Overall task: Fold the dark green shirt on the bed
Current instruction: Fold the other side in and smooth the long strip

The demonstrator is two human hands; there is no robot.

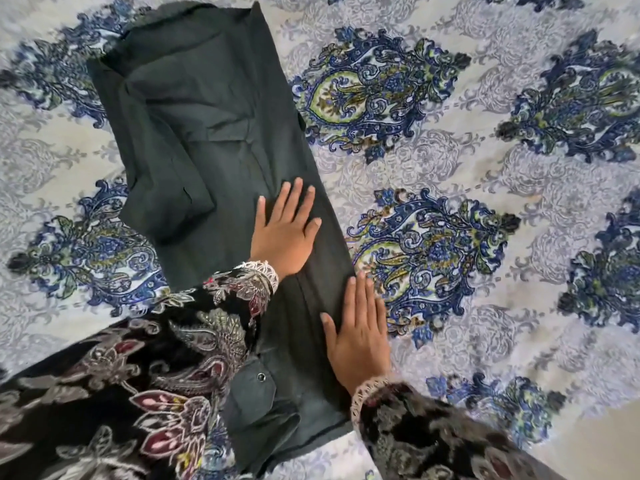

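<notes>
Dark green shirt pressed flat under two spread hands.
The left hand (285, 233) is laid flat mid-strip; the right hand (360, 332), fingers straight, is set on the near right edge. The dark green shirt (207, 133) is stretched lengthwise away across the bed (485, 202).

You are looking down on a bed spread with a pale grey-white printed cotton bedsheet (450, 161), which fills almost the whole view. You can see large navy-blue paisley and floral medallions (374, 95) with green and yellow touches set in rows across it, and fainter grey scrollwork between them. At your lower right corner a plain beige strip (602, 448) lies beyond the sheet's edge, and the light is soft and even, without hard shadows.
</notes>
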